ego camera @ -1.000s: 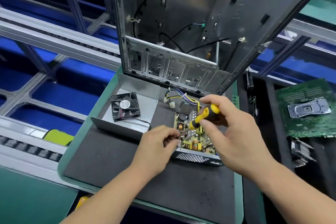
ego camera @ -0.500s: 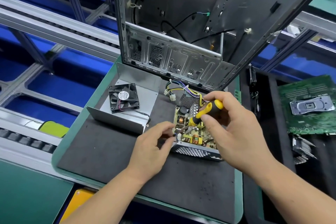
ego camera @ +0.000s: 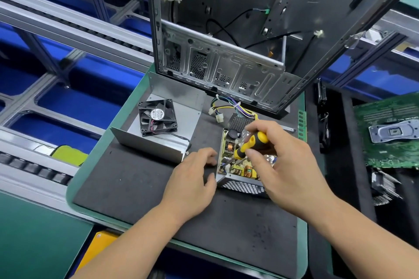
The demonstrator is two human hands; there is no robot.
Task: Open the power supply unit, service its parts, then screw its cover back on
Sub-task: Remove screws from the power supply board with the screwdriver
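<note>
Head view: open power supply unit on dark mat, circuit board bared inside. Cover set apart to the left, fan lying in it. Right hand clamped its grip on yellow-black screwdriver, tip slanted down-left into the board. Left hand steadied the unit's left corner, fingers loosely curled. Green worktop; computer case stood behind.
</note>
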